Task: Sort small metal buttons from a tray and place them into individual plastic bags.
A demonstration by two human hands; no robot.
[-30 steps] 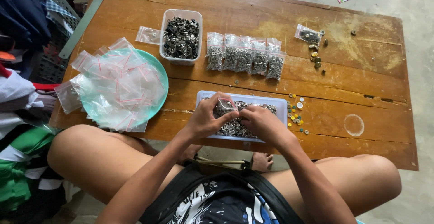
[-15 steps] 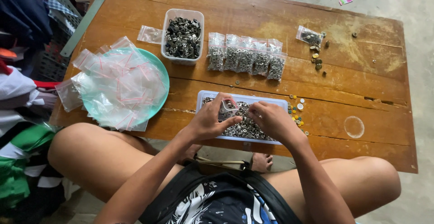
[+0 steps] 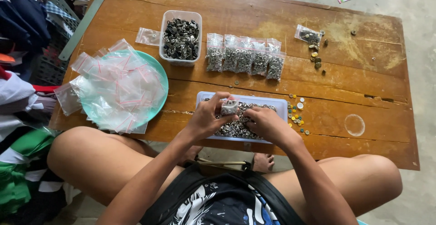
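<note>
The left hand [image 3: 210, 117] pinches a small clear bag [image 3: 229, 107] partly filled with silvery metal rings, held just above the shallow tray [image 3: 281, 105]. Beside it, the right hand [image 3: 265, 122] rests curled in the tray's rings [image 3: 231, 128], its grip unclear. Beyond stand filled bags [image 3: 245, 59].
</note>
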